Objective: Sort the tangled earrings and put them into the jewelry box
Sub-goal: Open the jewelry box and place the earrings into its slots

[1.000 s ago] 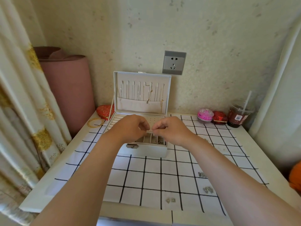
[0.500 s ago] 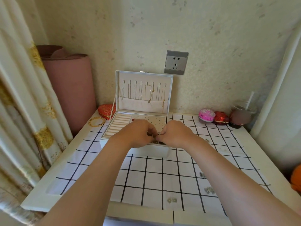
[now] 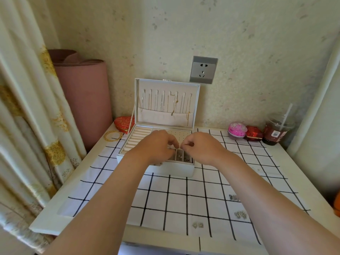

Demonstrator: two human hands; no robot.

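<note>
Both hands meet over the front compartments of the open jewelry box (image 3: 156, 167): the left hand (image 3: 156, 146) and the right hand (image 3: 200, 147) have their fingertips pinched almost against each other, knuckles up, just above the small dividers. Whatever sits between the fingertips is too small to make out; judging by the task, it is probably an earring being teased apart or lowered in, but I cannot tell whether either pinch actually holds one. Working directly above the box makes sense: anything that slips should fall into a compartment rather than onto the checked cloth (image 3: 184, 199).

A few small pieces already lie in the front right compartments (image 3: 182, 159). Three more clusters of earrings wait on the cloth near the person, well apart from the box: one pair at the front edge (image 3: 198, 225), one group to its right (image 3: 240, 214), another beyond that (image 3: 233, 197). So the sorting looks partly done.

The box stands with its long axis across the table, parallel to the wall, its opening facing the person. Its lid (image 3: 166, 103) is upright against the wall, with necklaces hanging down its inner face. That leaves the ring rolls (image 3: 136, 139) at left and the perforated stud panel (image 3: 179, 134) at the back within easy reach.
</note>
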